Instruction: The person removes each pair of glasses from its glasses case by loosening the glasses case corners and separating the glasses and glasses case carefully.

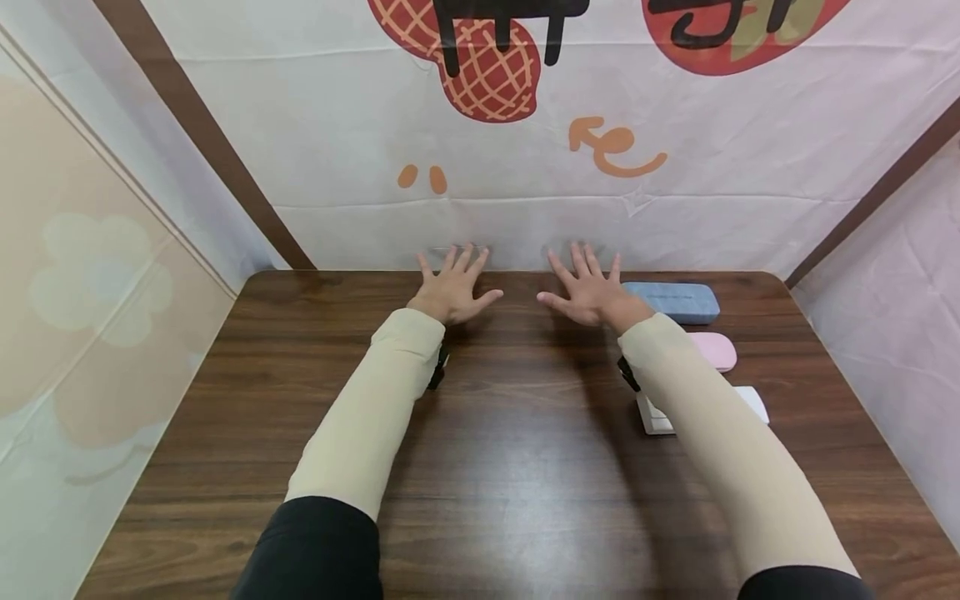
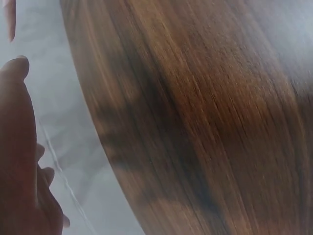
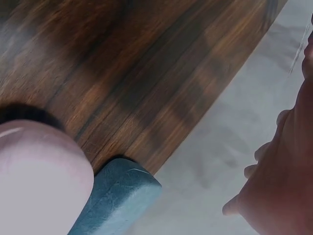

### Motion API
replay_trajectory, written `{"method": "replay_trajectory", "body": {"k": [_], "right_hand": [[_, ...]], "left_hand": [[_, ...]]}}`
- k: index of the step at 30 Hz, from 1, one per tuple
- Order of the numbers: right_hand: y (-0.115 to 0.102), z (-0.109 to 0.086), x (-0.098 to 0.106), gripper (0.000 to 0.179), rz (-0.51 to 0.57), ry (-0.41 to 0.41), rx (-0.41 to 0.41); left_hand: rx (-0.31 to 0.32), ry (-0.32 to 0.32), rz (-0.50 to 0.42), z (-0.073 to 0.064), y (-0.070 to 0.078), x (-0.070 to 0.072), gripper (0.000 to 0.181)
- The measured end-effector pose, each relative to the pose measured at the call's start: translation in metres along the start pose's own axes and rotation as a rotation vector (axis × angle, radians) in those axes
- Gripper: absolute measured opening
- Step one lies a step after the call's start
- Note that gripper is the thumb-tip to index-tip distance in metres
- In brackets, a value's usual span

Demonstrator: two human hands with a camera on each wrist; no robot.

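**Sweep Risk, Right Side**

Your left hand [image 1: 450,295] and right hand [image 1: 592,297], fingers spread, hold nothing at the far edge of the worktop [image 1: 517,433]. Near your right sleeve [image 1: 723,442] lie a blue case [image 1: 678,303], pink case [image 1: 716,351] and white box [image 1: 752,403]; drawing back low could knock them.

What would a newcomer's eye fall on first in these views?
The left hand and right hand, spread at the table's far edge, probably come first. Next is the red print on the white cloth behind them. Then a blue case, pink case and white object lie on the table's right side.
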State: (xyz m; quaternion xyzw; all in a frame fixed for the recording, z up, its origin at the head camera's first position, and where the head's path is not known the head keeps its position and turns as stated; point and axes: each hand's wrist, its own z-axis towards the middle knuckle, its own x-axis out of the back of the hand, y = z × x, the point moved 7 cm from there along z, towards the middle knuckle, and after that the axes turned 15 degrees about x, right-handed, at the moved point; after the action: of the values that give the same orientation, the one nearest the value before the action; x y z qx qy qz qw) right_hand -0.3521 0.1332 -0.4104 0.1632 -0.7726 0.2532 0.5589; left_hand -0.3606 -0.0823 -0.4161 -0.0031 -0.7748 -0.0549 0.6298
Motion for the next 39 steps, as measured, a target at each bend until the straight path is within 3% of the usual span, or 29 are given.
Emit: {"method": "replay_trajectory", "body": {"k": [6, 16, 25, 39], "right_hand": [[-0.009, -0.011, 0.002, 0.083, -0.046, -0.011, 0.039], [-0.016, -0.032, 0.003, 0.081, -0.066, 0.014, 0.139], [-0.027, -0.051, 0.004, 0.080, -0.099, 0.041, 0.223], [-0.030, -0.081, 0.002, 0.079, -0.125, 0.077, 0.291]], "left_hand": [[-0.054, 0.028, 0.011, -0.008, 0.000, 0.002, 0.085], [-0.120, 0.009, 0.039, -0.021, 0.005, 0.003, 0.083], [-0.147, 0.039, 0.053, -0.036, 0.006, 0.009, 0.082], [-0.221, 0.068, 0.054, -0.066, 0.032, 0.012, 0.082]]}}
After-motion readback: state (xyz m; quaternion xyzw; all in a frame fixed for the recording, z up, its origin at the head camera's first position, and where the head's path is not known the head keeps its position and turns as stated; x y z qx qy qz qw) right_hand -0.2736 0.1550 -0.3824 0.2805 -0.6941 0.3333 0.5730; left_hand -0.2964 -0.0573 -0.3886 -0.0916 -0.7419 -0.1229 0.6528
